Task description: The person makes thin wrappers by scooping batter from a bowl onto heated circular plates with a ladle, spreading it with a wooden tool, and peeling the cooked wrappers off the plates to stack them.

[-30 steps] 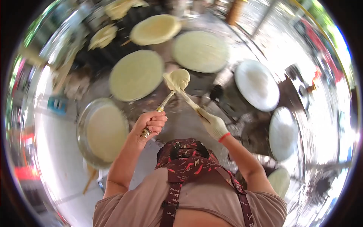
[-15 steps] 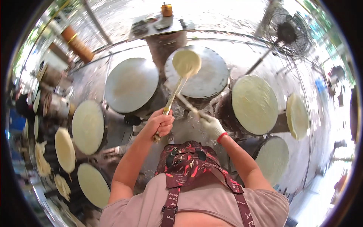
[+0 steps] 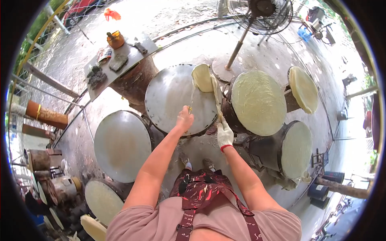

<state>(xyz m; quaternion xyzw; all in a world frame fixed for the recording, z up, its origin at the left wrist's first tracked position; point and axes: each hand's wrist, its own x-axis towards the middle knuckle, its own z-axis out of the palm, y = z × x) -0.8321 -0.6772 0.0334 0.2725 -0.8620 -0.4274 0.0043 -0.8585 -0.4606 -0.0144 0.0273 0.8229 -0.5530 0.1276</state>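
My bare left hand [image 3: 185,120] grips a thin stick [image 3: 190,100] that reaches up to a pale round sheet [image 3: 202,77]. My right hand [image 3: 224,134], in a white glove with a red cuff, grips a second stick [image 3: 217,100] under the same sheet. The sheet hangs folded between the two sticks over the far edge of a bare grey round drum top [image 3: 179,98] straight ahead of me.
Another bare drum top [image 3: 122,144] lies to the left. Drums coated with pale sheets [image 3: 257,102] [image 3: 296,148] [image 3: 303,89] stand to the right. A standing fan [image 3: 261,14] is behind. A small table [image 3: 116,60] with clutter sits at far left.
My view has swung round to the right along the ring of drums. The sheet on the sticks now hangs over a bare drum top instead of a coated one.
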